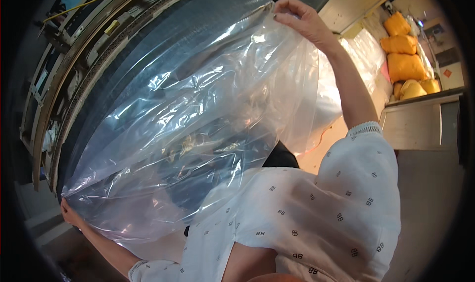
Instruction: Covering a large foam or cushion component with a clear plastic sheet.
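A large sheet of clear plastic film (208, 99) is stretched between my two hands, wrinkled and shiny. My left hand (70, 213) is closed on its lower left corner, beside the near end of a long machine edge. At the far upper right, my right hand (303, 20) pinches the opposite corner, thumb and fingers pressed together. Part of the film lies over a dark grey, smooth machine surface (217, 7), and the rest hangs down in front of my body. Whether the film is a single layer or a bag, I cannot tell.
Along the left runs a machine frame (49, 103) with rails and a rough-edged bar. More clear plastic (363, 54) is heaped beyond my right arm. Several stuffed orange sacks (405, 66) are stacked at the back right, above a pale cabinet (413, 127).
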A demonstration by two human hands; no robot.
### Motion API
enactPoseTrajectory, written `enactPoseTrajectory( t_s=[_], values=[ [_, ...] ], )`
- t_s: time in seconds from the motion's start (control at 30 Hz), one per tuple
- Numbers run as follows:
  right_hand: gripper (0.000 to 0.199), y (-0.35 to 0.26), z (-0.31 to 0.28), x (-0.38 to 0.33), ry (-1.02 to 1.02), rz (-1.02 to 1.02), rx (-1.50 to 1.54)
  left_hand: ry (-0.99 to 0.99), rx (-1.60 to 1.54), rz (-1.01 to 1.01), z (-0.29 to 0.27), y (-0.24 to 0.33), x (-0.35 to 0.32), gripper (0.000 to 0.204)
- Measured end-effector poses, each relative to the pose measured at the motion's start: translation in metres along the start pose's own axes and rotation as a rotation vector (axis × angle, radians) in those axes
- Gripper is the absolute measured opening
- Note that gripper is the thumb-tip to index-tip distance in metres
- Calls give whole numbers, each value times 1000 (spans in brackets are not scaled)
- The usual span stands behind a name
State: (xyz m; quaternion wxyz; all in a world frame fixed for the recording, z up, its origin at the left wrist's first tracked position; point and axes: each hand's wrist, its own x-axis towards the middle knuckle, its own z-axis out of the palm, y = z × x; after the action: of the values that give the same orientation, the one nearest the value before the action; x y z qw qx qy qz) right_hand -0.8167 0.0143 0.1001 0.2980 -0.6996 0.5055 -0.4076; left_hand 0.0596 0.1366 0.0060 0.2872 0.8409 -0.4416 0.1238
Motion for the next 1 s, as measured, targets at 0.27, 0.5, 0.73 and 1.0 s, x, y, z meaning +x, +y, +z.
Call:
enactPoseTrajectory(
  t_s=[0.27, 0.5, 0.73, 1.0],
  values=[
    [18, -5, 16, 52, 177, 68, 251, -51, -100, 10, 2, -21, 3, 40],
    [10, -6, 5, 172, -16, -230, -348, 19, -55, -73, -7, 12, -9, 36],
    [19, 96, 100, 202, 148, -57, -625, 108, -201, -92, -62, -10, -37, 37],
    [21, 70, 120, 178, -144, -87, -221, 58, -9, -139, -209, -59, -93, 37]
  ],
)
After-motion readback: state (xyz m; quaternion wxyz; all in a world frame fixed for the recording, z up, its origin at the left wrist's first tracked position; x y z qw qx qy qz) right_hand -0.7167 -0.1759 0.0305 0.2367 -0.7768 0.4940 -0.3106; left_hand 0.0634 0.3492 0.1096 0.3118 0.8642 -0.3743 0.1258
